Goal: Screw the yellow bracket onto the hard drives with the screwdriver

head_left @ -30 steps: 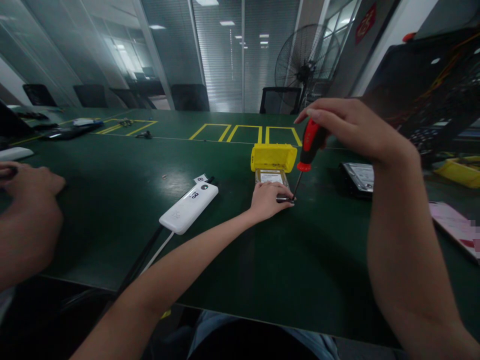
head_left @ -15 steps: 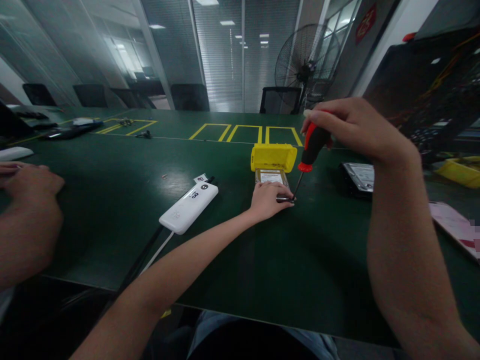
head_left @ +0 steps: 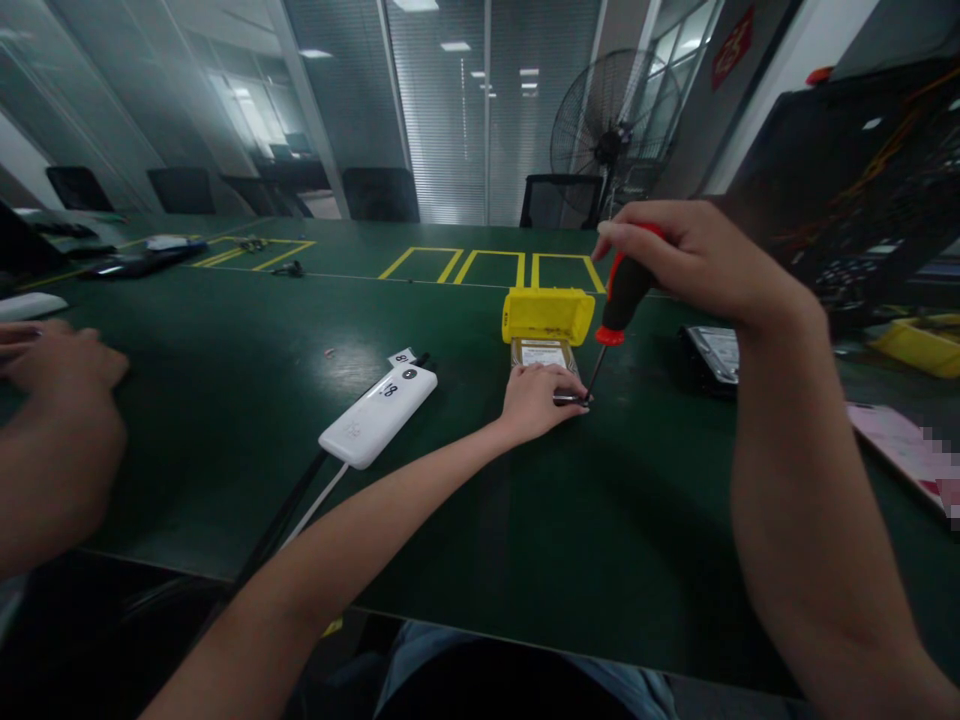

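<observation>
My right hand (head_left: 675, 245) is wrapped round the red and black handle of a screwdriver (head_left: 627, 292). Its thin shaft slants down to the near right corner of a hard drive (head_left: 541, 353), beside my left fingertips. My left hand (head_left: 534, 400) lies over the near part of the drive, fingers round its edge, and covers much of it. Directly behind the drive, a yellow bin (head_left: 549, 316) lies with its open side towards me and dark small bits inside.
On the green table (head_left: 465, 540) are a white power bank (head_left: 379, 415) with cables at centre left, another drive (head_left: 712, 355) and a pink phone (head_left: 900, 445) at right. A second yellow bin (head_left: 922, 340) stands far right. Another person's hands (head_left: 67, 370) are at far left.
My right hand has shifted slightly left on the screwdriver handle, with the wrist turned a little. The screwdriver tip, my left hand and the drive look unmoved.
</observation>
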Motion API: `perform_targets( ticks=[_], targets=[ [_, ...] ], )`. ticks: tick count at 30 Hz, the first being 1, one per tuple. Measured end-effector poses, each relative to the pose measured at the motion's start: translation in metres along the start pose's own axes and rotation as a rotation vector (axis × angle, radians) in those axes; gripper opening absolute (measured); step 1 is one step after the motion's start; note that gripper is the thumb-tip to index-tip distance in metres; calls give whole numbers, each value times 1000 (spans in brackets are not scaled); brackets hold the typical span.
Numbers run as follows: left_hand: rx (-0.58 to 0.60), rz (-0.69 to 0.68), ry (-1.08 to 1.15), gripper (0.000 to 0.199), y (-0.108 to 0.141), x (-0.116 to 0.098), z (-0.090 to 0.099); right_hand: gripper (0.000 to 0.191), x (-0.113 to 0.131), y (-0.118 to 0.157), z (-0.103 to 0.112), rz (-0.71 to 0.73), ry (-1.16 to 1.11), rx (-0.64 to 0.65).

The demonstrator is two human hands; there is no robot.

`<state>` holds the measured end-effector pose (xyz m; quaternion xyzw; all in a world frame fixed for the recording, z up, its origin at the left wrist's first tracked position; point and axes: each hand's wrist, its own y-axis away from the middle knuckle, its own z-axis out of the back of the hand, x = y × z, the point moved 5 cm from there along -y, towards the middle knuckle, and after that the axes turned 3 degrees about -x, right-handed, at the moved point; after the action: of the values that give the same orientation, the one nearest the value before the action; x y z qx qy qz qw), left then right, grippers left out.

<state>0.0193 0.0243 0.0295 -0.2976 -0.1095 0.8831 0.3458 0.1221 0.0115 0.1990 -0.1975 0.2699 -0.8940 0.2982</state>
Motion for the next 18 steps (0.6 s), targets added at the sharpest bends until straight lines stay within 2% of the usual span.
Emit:
perform_targets(
  ticks=[4,10,15,18],
  targets=[
    [15,1,3,20,0,0,1,46,1,2,1,-58,-47,19],
    [11,-4,2,21,1,2,1,36,3,3,2,-79,-133,113],
    [-11,-16,-3,20,1,3,0,41,-3,5,3,-126,-121,101],
    [-17,-14,-4,20,1,4,0,39,-4,5,5,-106,-117,85]
  ],
)
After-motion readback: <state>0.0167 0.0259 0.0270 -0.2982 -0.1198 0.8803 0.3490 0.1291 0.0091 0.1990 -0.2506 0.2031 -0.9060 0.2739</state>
